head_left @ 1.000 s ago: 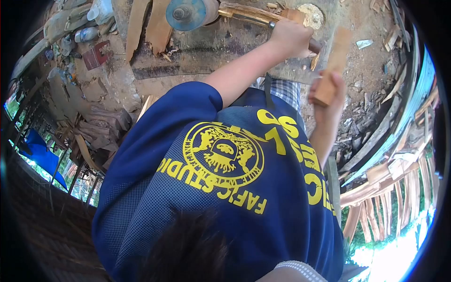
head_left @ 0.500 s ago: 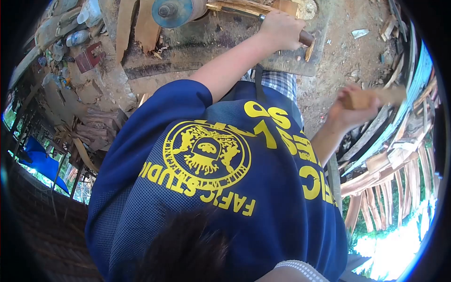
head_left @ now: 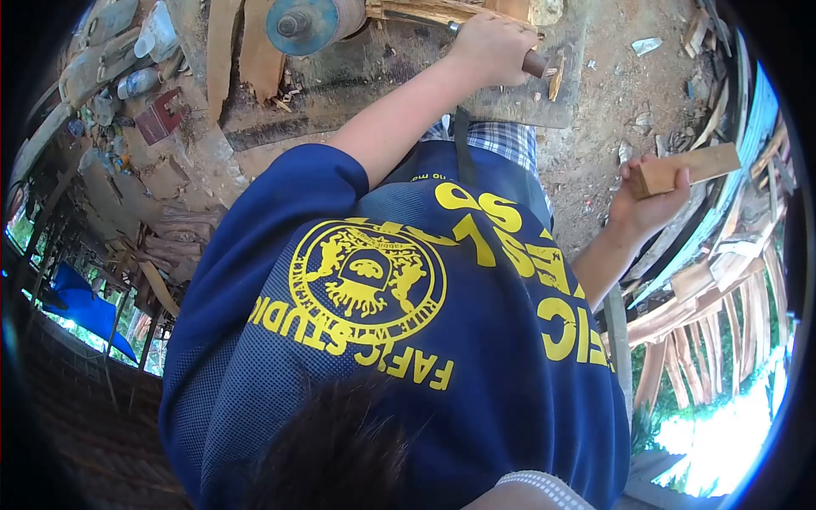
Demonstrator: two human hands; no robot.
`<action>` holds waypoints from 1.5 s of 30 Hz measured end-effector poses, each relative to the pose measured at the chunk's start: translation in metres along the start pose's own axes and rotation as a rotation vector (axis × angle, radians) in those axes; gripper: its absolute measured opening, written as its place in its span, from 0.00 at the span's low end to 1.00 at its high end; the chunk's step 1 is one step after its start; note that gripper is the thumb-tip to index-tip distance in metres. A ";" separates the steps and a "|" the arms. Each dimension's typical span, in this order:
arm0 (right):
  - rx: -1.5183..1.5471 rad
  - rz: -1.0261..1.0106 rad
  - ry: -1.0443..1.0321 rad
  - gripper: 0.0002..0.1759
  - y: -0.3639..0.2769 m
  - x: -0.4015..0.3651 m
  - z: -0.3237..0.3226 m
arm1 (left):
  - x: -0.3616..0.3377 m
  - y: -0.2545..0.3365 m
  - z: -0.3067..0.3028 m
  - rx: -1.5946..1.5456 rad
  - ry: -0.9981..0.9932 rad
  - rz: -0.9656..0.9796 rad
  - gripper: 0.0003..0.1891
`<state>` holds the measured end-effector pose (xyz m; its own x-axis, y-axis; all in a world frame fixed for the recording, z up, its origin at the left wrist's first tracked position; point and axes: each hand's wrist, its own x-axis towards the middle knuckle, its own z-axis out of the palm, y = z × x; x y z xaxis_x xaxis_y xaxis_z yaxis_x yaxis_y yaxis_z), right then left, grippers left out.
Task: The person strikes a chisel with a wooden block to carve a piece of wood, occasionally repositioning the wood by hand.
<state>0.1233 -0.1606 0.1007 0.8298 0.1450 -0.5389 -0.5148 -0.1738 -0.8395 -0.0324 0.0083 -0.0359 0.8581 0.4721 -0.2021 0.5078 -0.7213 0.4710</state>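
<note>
The block [head_left: 701, 165] is out at the person's side in the right hand [head_left: 650, 200], whose fingers close round one end, probably to leave its longer part free; nearby, the shirt [head_left: 501, 348] bears yellow print reading "FAFIC" and "STUDI", the rest folded or too small. Farther off, the left hand [head_left: 491, 51] wraps the chisel [head_left: 535, 64] over the surface [head_left: 395, 72], the handle's end protruding, presumably so its butt is exposed; whether the blade touches the wood [head_left: 425, 10], I cannot tell.

dusty earth floor [head_left: 595, 157], blue sheet [head_left: 89, 310] at left, bright daylight [head_left: 718, 442] behind wooden slats [head_left: 735, 340]
</note>
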 end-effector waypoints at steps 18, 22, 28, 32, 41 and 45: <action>0.065 0.106 -0.196 0.27 0.009 -0.013 -0.023 | -0.002 0.070 -0.019 -0.228 0.234 0.329 0.16; 0.042 0.097 -0.190 0.27 0.006 -0.015 -0.034 | -0.001 0.071 -0.014 -0.214 0.272 0.301 0.17; 0.028 0.104 -0.235 0.29 0.004 -0.017 -0.055 | 0.004 0.075 0.004 -0.204 0.271 0.341 0.15; 0.014 0.061 -0.212 0.30 -0.004 -0.014 -0.072 | 0.005 0.079 -0.002 -0.180 0.301 0.339 0.13; 0.045 0.064 -0.266 0.29 -0.016 -0.006 -0.076 | 0.009 0.086 0.000 -0.146 0.272 0.270 0.12; -0.012 0.028 -0.268 0.29 -0.018 -0.004 -0.073 | 0.012 0.094 -0.003 -0.158 0.277 0.265 0.12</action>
<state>0.1451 -0.2295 0.1233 0.7280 0.3921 -0.5624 -0.5327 -0.1929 -0.8240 0.0251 -0.0526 0.0081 0.8935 0.4145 0.1728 0.2353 -0.7598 0.6061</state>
